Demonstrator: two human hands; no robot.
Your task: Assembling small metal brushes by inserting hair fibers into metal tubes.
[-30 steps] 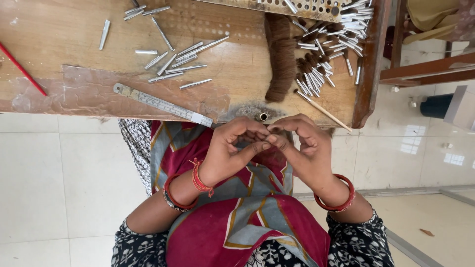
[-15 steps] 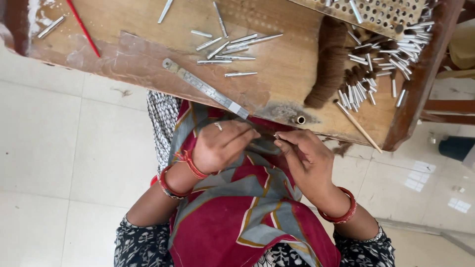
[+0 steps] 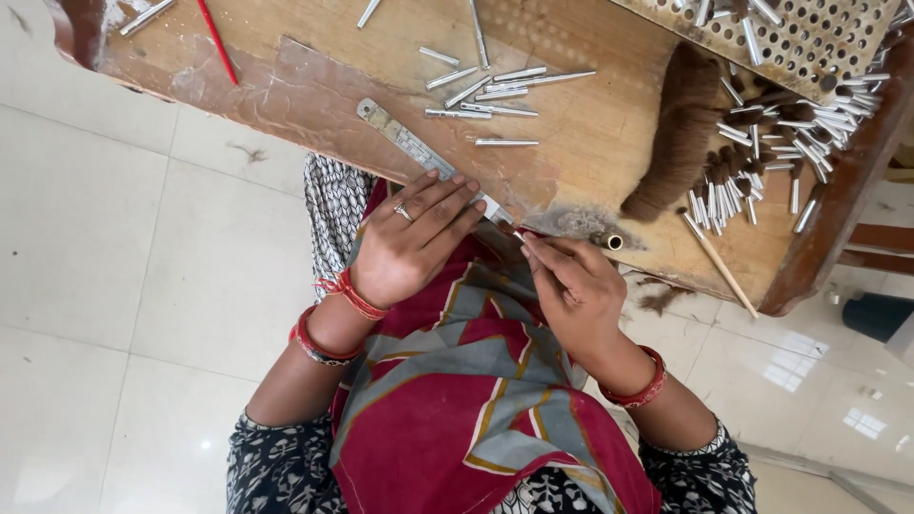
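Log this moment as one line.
left hand flat on metal ruler | right hand pinching small piece at bench edge | metal tubes beyond

We see an evenly bright, daylit scene with soft, short shadows. Glare patches shine on the glossy floor tiles [image 3: 800, 366] at lower right (light seems to come from that side). The desk [image 3: 314, 86] and both hands look sharp; straight lines bend slightly toward the frame's edges.

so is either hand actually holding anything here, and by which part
The left hand lies flat on the metal ruler, gripping nothing. Whether the right hand pinches anything cannot be told.
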